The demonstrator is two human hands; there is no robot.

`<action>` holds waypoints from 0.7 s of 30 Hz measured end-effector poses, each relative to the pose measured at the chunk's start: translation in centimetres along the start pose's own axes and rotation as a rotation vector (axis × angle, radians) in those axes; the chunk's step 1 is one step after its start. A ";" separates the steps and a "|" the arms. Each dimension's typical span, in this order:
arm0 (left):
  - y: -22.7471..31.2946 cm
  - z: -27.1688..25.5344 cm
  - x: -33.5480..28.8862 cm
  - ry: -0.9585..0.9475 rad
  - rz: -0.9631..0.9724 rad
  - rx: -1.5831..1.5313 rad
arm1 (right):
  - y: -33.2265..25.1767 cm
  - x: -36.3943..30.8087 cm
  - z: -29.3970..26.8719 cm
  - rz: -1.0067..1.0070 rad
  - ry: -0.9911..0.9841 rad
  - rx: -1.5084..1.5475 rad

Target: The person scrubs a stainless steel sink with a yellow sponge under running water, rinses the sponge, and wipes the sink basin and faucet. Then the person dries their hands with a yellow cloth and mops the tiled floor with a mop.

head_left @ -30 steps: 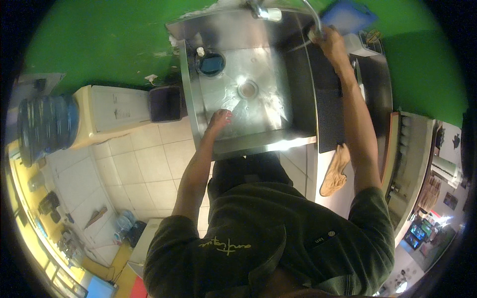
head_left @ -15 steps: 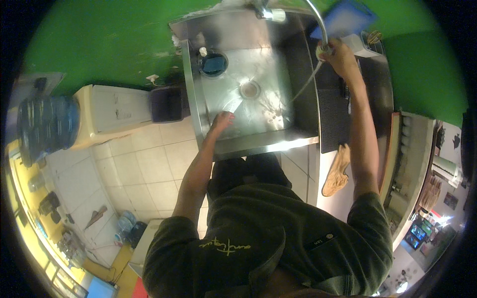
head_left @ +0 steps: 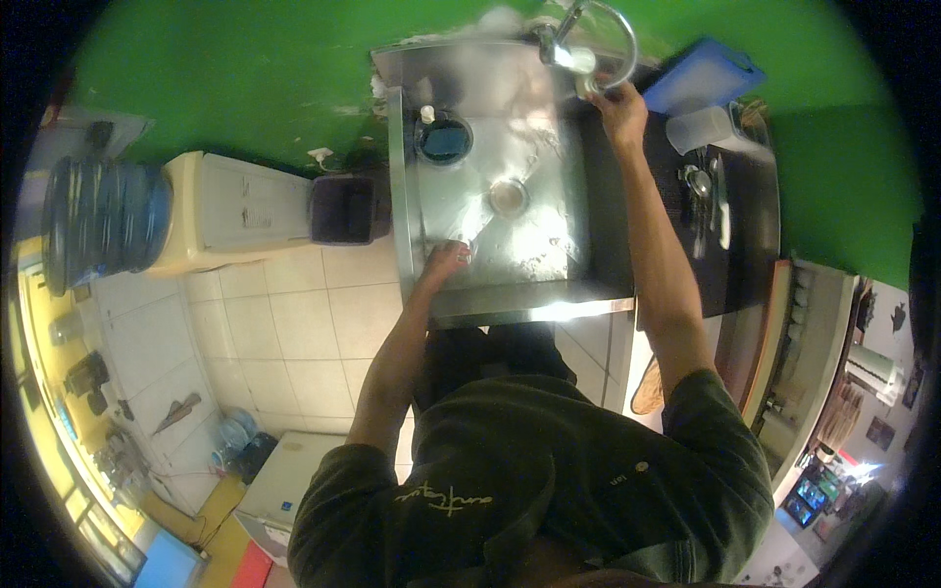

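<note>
My right hand (head_left: 622, 115) is raised at the back right of a steel sink (head_left: 549, 230). Its fingers are closed around the pale end of a curved chrome faucet (head_left: 632, 44), close to the faucet's body. Over the front left of the basin hangs my left hand (head_left: 449, 258). Its fingers look curled, but glare and its small size hide whether anything is in them. The round drain (head_left: 509, 198) lies beyond that hand. A dark round bowl with a blue sponge (head_left: 448, 144) sits in the basin's far left corner.
Right of the basin, a black counter mat (head_left: 730, 269) carries spoons (head_left: 698, 181) and a knife (head_left: 723, 216). Behind them are a clear container (head_left: 698, 129) and a blue cutting board (head_left: 701, 80). A dark bin (head_left: 343, 211) and a water dispenser (head_left: 245, 211) stand to the left.
My right hand has brought the faucet's end left and back, toward the faucet's body. The thin water stream seen before no longer shows. The view has shifted slightly.
</note>
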State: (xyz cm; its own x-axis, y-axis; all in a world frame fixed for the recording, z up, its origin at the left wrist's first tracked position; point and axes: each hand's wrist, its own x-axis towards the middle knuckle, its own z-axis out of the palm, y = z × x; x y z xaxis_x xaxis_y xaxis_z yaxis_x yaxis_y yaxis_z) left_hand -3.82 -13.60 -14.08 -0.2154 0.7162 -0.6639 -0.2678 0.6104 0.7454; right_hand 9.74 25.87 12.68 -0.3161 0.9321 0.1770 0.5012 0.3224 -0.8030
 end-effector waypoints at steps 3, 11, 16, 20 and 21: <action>0.4 0.4 -0.1 -0.009 0.024 0.044 | -0.9 -2.5 1.4 0.019 -0.019 0.085; 2.1 1.6 2.9 -0.027 0.531 0.726 | -4.3 -6.0 12.0 0.066 0.271 0.267; 5.5 0.9 6.1 0.086 0.129 -0.031 | -4.1 -5.1 12.7 0.076 0.354 0.263; 7.0 -0.2 10.2 0.274 0.118 -0.113 | -4.5 -4.4 13.6 0.073 0.397 0.209; 7.0 -0.6 11.3 0.324 0.066 -0.169 | -4.9 -4.2 14.1 0.096 0.387 0.240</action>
State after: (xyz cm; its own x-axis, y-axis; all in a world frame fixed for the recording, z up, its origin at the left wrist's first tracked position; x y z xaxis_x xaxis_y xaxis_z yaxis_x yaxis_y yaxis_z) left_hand -8.67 -1.39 -16.39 -0.5160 0.5915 -0.6195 -0.3889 0.4826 0.7847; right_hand -2.74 18.02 7.80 0.0694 0.9635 0.2584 0.2986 0.2271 -0.9269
